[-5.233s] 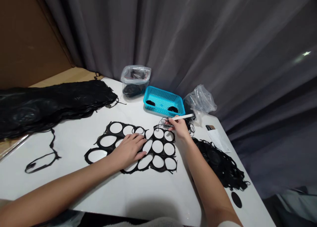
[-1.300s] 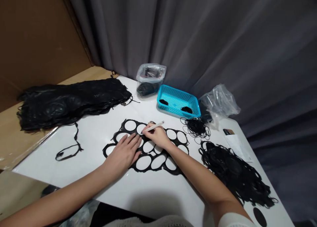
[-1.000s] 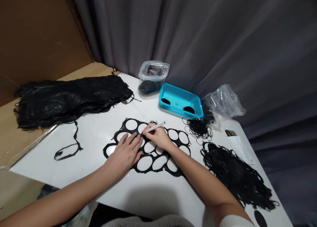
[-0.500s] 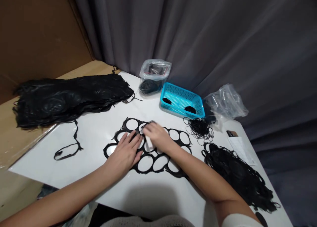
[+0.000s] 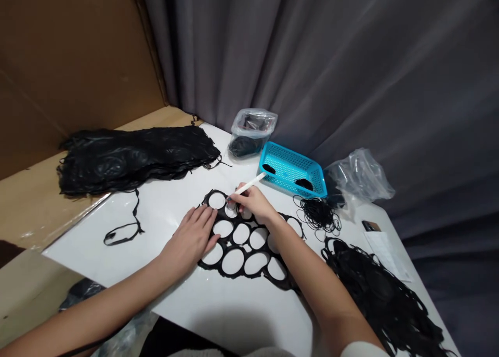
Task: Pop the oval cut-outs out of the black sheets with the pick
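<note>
A black rubbery sheet (image 5: pixel 230 242) with several large round holes lies on the white table, which shows through the holes. On its left edge my left hand (image 5: pixel 192 235) rests flat, fingers stretched and slightly apart. My right hand (image 5: pixel 255 202) grips a slim white pen-like tool (image 5: pixel 251 183) over the sheet's upper part. The tool slants up to the right, its lower end close to a hole by my fingertips. Whether that end touches the sheet is too small to make out.
Stacked black sheets (image 5: pixel 136 154) lie at the back left. Behind my hands stand a plastic bag (image 5: pixel 251 133) with black contents and a blue basket (image 5: pixel 290 177) holding black bundles. Thin black rings (image 5: pixel 319 215), a clear bag (image 5: pixel 360 175) and a black scrap heap (image 5: pixel 382 289) are at the right.
The white tool has swung round in my right hand, from pointing down towards me to slanting up right. My left hand stays on the sheet's left part. The camera view has shifted.
</note>
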A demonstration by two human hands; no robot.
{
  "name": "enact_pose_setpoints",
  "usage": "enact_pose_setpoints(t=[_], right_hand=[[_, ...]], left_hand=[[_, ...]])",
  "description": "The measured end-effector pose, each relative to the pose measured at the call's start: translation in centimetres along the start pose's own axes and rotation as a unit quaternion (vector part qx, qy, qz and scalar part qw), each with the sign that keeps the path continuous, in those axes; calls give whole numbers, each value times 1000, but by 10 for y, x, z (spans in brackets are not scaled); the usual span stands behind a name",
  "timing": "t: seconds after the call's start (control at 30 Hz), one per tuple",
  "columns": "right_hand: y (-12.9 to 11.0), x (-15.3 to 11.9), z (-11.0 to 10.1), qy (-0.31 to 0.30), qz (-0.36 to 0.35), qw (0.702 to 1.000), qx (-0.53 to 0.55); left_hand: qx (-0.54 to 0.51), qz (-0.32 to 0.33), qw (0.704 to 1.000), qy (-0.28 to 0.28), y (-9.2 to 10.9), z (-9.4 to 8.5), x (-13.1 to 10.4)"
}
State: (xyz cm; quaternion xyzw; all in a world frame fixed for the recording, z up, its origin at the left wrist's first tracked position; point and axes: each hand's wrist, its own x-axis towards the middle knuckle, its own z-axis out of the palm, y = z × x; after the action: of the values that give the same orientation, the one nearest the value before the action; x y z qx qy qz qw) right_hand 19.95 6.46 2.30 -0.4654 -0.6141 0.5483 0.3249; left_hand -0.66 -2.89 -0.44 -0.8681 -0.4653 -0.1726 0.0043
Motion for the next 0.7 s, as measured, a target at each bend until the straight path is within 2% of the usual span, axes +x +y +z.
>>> enact_pose_setpoints(t=[0.07, 0.23, 0.47, 0.63, 0.7], right_hand=[[0, -3, 11, -23, -4, 1000, 14], [0, -10, 24, -9, -98, 985, -142], [6, -9, 30, -16, -127, 979, -160], [9, -11, 31, -26, -176, 961, -213], [9, -16, 34, -40, -168, 957, -232]], left_hand=[[15, -3, 1000, -12, -2, -3, -2], [8, -10, 1000, -6, -2, 1, -5], [8, -10, 1000, 3, -1, 5, -6], [14, -8, 1000, 2, -1, 6, -6], [12, -2, 1000, 11, -2, 8, -6]])
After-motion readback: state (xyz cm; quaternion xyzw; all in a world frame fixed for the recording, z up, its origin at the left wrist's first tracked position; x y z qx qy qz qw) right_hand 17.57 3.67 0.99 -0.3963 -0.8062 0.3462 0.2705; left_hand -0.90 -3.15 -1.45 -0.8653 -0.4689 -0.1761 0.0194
